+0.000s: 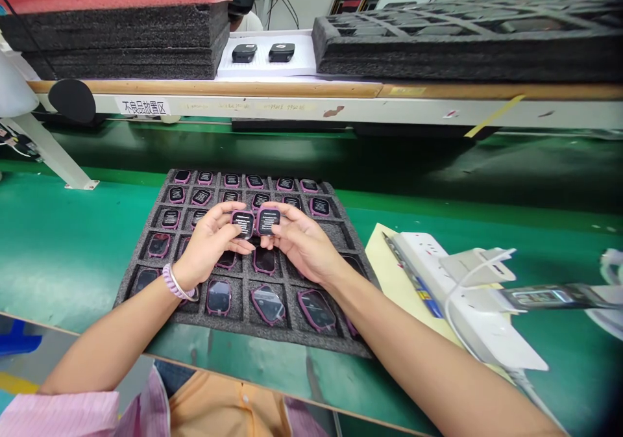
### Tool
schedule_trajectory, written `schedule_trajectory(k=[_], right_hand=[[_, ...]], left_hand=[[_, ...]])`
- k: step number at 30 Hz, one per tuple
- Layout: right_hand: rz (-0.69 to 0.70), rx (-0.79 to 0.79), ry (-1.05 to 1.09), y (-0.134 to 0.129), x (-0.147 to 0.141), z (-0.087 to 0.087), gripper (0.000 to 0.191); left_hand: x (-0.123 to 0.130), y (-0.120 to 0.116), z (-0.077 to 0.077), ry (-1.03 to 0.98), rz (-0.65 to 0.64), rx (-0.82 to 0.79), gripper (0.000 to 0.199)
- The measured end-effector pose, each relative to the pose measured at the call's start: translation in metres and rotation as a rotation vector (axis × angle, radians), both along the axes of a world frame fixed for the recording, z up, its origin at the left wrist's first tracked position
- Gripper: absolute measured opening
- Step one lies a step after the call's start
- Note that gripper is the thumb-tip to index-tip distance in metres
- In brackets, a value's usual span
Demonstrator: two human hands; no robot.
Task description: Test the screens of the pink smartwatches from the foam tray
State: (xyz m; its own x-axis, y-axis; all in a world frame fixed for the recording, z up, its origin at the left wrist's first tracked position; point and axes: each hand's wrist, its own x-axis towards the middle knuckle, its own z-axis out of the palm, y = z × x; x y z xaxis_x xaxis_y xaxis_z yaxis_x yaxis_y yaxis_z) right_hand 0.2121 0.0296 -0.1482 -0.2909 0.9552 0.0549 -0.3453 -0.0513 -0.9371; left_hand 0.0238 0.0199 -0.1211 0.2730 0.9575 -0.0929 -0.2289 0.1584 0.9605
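Work is seemingly standing partway in the head view: upper-row smartwatches [254, 181] in the black foam tray [233, 326] are mostly showing white text, while lower-row smartwatches [219, 297] are looking dark and are probably still waiting. At the centre of the frame, above the tray, the left hand [209, 236] is pinching one purple-framed smartwatch [242, 224] between thumb and fingers. The right hand [304, 242] is gripping a second smartwatch [268, 221] the same way, just beside it. Both held screens are displaying white text.

Hands and forearms are hiding several compartments at the tray's middle, lower left and right, so a full count is not emerging. The lettering is appearing too small to read, and reflections are making the front screens hard to judge. At the far right, a white object [608, 294] is running out of frame, too blurred to name.
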Motion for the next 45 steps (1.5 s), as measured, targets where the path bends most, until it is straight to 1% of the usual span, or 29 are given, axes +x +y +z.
schedule_trajectory(k=[5,12,18,31,36,39,42,45], right_hand=[[0.003,0.007,0.007,-0.0004,-0.0007,0.0002,0.045],[-0.006,0.029,-0.015,0.0006,-0.0002,-0.0029,0.045],[0.004,0.025,-0.011,-0.0004,-0.0001,-0.0016,0.044],[0.010,0.018,0.013,-0.0011,0.0000,-0.0004,0.045],[0.014,0.035,0.034,-0.0001,-0.0016,-0.0021,0.051],[0.004,0.026,0.038,0.0001,-0.0023,-0.0025,0.052],[0.012,-0.012,0.035,-0.0003,-0.0011,-0.0021,0.054],[0.040,-0.075,0.048,-0.0007,0.0007,-0.0013,0.055]], left_hand=[[0.0009,0.0007,0.0003,0.027,0.007,0.012,0.037],[0.0013,0.0007,0.0002,0.055,-0.005,0.024,0.038],[0.0016,0.0010,-0.0018,0.062,-0.014,0.041,0.039],[0.0015,0.0007,-0.0008,0.052,-0.017,0.038,0.040],[0.0027,0.0011,-0.0028,0.056,0.000,0.084,0.047],[0.0030,0.0013,-0.0045,0.054,-0.011,0.076,0.049],[0.0026,0.0016,-0.0062,0.068,-0.009,0.112,0.049],[0.0017,0.0025,-0.0080,0.110,0.046,0.198,0.045]])
